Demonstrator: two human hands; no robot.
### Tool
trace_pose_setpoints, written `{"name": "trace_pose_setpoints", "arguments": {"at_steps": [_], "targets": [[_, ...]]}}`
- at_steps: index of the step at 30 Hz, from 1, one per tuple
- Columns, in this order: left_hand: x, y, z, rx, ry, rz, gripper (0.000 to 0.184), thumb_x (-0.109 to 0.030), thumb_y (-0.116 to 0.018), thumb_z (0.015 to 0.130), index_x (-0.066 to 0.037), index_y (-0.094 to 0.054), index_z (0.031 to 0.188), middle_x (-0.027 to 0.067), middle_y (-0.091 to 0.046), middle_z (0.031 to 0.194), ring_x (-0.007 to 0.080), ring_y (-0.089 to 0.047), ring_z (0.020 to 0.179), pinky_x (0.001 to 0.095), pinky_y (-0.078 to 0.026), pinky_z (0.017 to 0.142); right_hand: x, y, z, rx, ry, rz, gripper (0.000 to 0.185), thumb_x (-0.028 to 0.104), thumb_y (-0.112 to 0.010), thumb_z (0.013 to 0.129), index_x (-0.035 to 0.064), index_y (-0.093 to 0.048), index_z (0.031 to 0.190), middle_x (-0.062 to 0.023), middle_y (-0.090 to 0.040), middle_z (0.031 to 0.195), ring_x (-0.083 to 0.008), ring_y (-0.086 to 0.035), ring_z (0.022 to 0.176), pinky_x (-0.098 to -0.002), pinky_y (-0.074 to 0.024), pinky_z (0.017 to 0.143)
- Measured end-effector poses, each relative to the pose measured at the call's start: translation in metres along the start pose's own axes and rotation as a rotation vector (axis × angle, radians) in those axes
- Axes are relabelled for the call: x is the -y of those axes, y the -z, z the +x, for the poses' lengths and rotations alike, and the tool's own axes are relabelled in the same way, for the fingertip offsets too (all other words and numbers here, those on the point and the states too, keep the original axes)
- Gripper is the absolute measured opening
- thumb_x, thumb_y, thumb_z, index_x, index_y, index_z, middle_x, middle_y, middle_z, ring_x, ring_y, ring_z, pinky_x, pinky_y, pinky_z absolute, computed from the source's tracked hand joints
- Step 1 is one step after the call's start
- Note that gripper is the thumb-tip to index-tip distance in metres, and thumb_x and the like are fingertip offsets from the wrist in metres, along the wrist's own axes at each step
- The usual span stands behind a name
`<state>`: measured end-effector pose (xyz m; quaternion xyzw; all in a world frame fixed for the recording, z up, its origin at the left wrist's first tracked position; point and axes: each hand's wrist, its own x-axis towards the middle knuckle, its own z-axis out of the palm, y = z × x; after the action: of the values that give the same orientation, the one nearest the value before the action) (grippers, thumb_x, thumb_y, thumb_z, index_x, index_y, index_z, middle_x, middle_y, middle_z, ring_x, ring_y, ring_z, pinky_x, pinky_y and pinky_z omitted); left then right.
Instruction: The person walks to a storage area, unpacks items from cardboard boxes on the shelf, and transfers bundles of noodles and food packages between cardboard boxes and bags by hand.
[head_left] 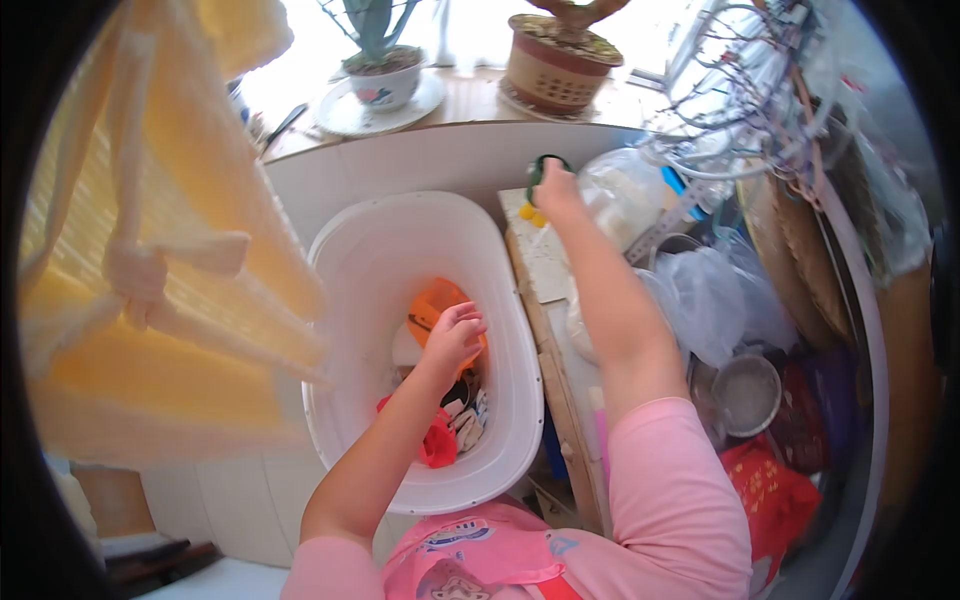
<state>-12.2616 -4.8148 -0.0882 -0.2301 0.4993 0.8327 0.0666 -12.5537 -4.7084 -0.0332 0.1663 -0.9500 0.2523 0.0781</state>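
My left hand (457,338) hangs over a white plastic tub (365,225), its fingers loosely bent and apart, with nothing seen in them. Below it in the tub lie an orange cloth (432,297), a red cloth (438,446) and some black and patterned pieces (468,428). My right arm stretches forward to the far end of a ledge beside the tub. There my right hand (555,192) is closed on a dark green rounded object (536,172), mostly hidden by the hand. Small yellow things (531,214) show just below it.
Potted plants in a white bowl (385,88) and a brown pot (562,68) stand on the windowsill. Yellow cloth (190,300) hangs at the left. Plastic bags (705,300), a metal pot (746,394) and a red bag (765,500) crowd the right. Hangers (740,110) dangle upper right.
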Motion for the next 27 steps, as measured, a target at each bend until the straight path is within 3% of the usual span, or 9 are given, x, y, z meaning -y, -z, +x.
{"name": "trace_pose_setpoints", "arguments": {"at_steps": [4, 9, 11, 17, 19, 21, 23, 25, 27], "targets": [[-0.005, -0.016, -0.018, 0.033, -0.013, -0.049, 0.041, -0.017, -0.051, 0.090, -0.008, -0.044, 0.130, 0.0087, -0.053, 0.122, 0.0210, -0.054, 0.112, 0.0388, -0.045, 0.091, 0.063, 0.052, -0.060, 0.023, 0.238, 0.042, 0.044, 0.021, -0.065, 0.080, -0.0023, -0.050, 0.114, -0.0279, -0.064, 0.096, -0.0418, -0.062, 0.094, -0.0475, -0.0508, 0.083], [-0.006, -0.060, -0.051, 0.207, 0.032, 0.005, 0.034, -0.014, -0.047, 0.092, -0.009, -0.046, 0.126, 0.0073, -0.054, 0.121, 0.0205, -0.058, 0.107, 0.0355, -0.048, 0.083, 0.108, 0.140, -0.176, 0.027, 0.547, 0.024, 0.021, 0.018, -0.060, 0.084, 0.0031, -0.054, 0.097, -0.0219, -0.063, 0.089, -0.0395, -0.064, 0.085, -0.0457, -0.0522, 0.075], [-0.005, -0.084, -0.068, 0.257, 0.058, 0.042, 0.033, -0.016, -0.049, 0.091, -0.010, -0.047, 0.123, 0.0060, -0.056, 0.118, 0.0189, -0.058, 0.104, 0.0347, -0.048, 0.082, 0.135, 0.206, -0.240, 0.106, 0.436, -0.017, 0.017, 0.017, -0.059, 0.083, 0.0035, -0.054, 0.094, -0.0189, -0.062, 0.088, -0.0381, -0.063, 0.084, -0.0446, -0.0520, 0.071], [-0.011, -0.138, -0.124, 0.559, 0.080, 0.088, 0.037, -0.013, -0.052, 0.089, -0.009, -0.048, 0.126, 0.0066, -0.058, 0.118, 0.0179, -0.058, 0.104, 0.0322, -0.048, 0.082, 0.141, 0.398, -0.342, -0.472, 0.739, -0.316, 0.019, 0.014, -0.068, 0.077, 0.0037, -0.063, 0.091, -0.0117, -0.064, 0.089, -0.0323, -0.062, 0.082, -0.0401, -0.0508, 0.074], [-0.013, -0.149, -0.134, 0.625, 0.074, 0.089, 0.038, -0.012, -0.050, 0.090, -0.008, -0.047, 0.127, 0.0083, -0.056, 0.121, 0.0191, -0.058, 0.105, 0.0332, -0.049, 0.082, 0.145, 0.480, -0.368, -0.611, 0.358, -0.364, 0.033, 0.022, -0.072, 0.077, 0.0031, -0.065, 0.104, -0.0144, -0.066, 0.099, -0.0328, -0.062, 0.095, -0.0366, -0.0496, 0.084], [-0.014, -0.157, -0.145, 0.657, 0.066, 0.113, 0.037, -0.012, -0.050, 0.090, -0.008, -0.047, 0.127, 0.0084, -0.057, 0.121, 0.0195, -0.058, 0.106, 0.0345, -0.048, 0.083, 0.118, 0.567, -0.374, -0.643, 0.153, -0.649, 0.050, 0.034, -0.073, 0.077, 0.0033, -0.062, 0.115, -0.0189, -0.061, 0.117, -0.0299, -0.060, 0.106, -0.0373, -0.0472, 0.091], [-0.016, -0.166, -0.154, 0.680, 0.053, 0.108, 0.038, -0.011, -0.049, 0.090, -0.008, -0.047, 0.127, 0.0089, -0.056, 0.121, 0.0202, -0.058, 0.107, 0.0356, -0.048, 0.085, 0.065, 0.630, -0.379, -0.744, 0.032, -0.759, 0.062, 0.047, -0.073, 0.074, 0.0037, -0.061, 0.117, -0.0192, -0.062, 0.116, -0.0306, -0.060, 0.107, -0.0383, -0.0468, 0.092], [-0.014, -0.170, -0.158, 0.712, 0.051, 0.118, 0.038, -0.011, -0.048, 0.090, -0.008, -0.046, 0.128, 0.0092, -0.056, 0.122, 0.0209, -0.057, 0.108, 0.0359, -0.047, 0.086, 0.043, 0.665, -0.391, -0.544, -0.295, -0.642, 0.078, 0.058, -0.071, 0.072, 0.0031, -0.056, 0.125, -0.0204, -0.059, 0.122, -0.0292, -0.059, 0.110, -0.0358, -0.0458, 0.094], [-0.015, -0.177, -0.164, 0.703, 0.041, 0.122, 0.039, -0.011, -0.048, 0.090, -0.008, -0.046, 0.128, 0.0098, -0.056, 0.123, 0.0218, -0.057, 0.108, 0.0360, -0.047, 0.087, 0.011, 0.685, -0.391, -0.496, -0.342, -0.647, 0.075, 0.058, -0.070, 0.073, 0.0033, -0.058, 0.123, -0.0192, -0.062, 0.118, -0.0280, -0.060, 0.107, -0.0354, -0.0468, 0.091]]}}
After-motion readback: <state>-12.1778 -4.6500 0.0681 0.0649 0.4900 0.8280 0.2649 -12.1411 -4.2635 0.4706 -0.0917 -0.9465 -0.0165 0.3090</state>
